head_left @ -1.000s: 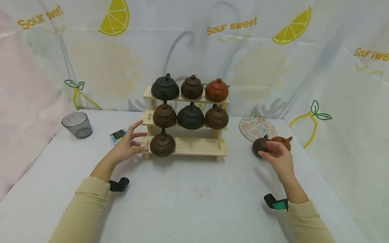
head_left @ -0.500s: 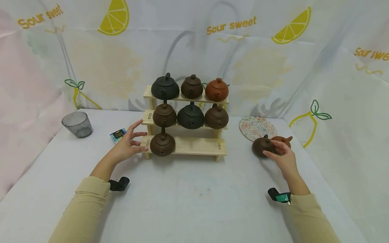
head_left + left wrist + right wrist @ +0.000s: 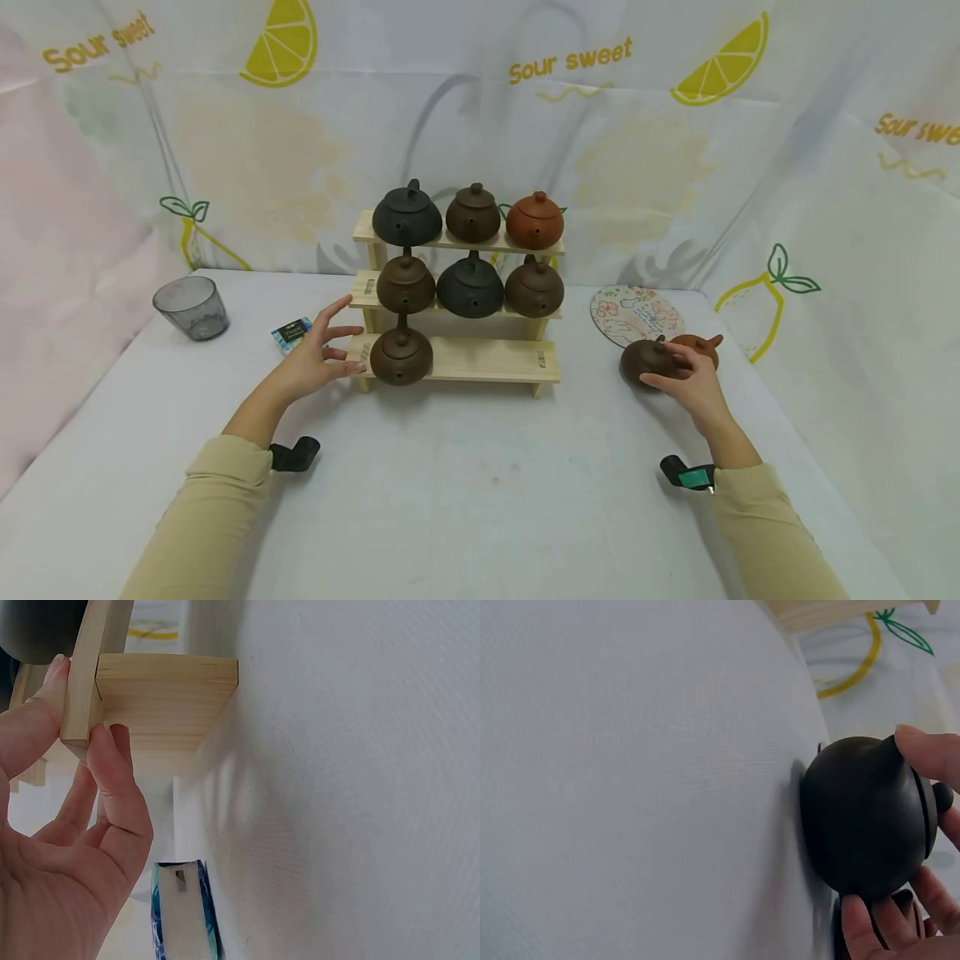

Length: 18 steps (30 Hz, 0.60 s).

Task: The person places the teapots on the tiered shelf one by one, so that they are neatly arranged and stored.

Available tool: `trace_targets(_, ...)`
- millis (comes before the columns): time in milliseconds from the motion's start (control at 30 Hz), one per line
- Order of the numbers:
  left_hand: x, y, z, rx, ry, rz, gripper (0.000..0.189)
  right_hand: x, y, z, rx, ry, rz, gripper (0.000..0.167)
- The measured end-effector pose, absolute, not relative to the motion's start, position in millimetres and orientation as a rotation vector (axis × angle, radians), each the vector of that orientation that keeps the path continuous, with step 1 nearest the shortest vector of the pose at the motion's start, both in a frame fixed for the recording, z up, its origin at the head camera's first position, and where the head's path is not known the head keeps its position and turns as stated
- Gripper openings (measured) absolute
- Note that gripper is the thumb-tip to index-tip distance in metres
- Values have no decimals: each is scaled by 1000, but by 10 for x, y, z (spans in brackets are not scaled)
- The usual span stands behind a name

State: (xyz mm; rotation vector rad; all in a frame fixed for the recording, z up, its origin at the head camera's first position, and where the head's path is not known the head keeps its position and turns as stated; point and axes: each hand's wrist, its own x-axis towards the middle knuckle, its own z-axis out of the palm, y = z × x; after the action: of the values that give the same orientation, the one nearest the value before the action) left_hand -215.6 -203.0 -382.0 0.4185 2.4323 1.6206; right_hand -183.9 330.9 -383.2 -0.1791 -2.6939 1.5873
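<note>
My left hand (image 3: 315, 354) pinches the left end of the wooden three-tier shelf's bottom board (image 3: 480, 360); in the left wrist view, the thumb lies on one face of the board (image 3: 81, 690) and a finger on the other. On that tier sits a brown teapot (image 3: 402, 358) near the left end. At the right, my right hand (image 3: 699, 387) grips another brown teapot (image 3: 643, 364). In the right wrist view, its thumb presses the spout side of the teapot (image 3: 859, 817), with fingers at the opposite side. Behind it an orange-brown teapot (image 3: 690, 341) is partly hidden.
The upper tiers carry several teapots, among them a black one (image 3: 408, 218) and a red one (image 3: 535, 222). A grey glass (image 3: 192, 308) and a small blue packet (image 3: 291, 335) stand left of the shelf. A round patterned mat (image 3: 636, 315) lies at the back right.
My right hand has shifted slightly to the right, and its fingers have settled around the brown teapot, which has turned a little. The left hand has stayed on the shelf.
</note>
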Motion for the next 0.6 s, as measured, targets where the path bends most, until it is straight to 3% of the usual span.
trace_targets(600, -2156, -2026, -3819, 414, 2414, 1639, 102, -1888, 3158, -3806, -138, -2748, 1631, 81)
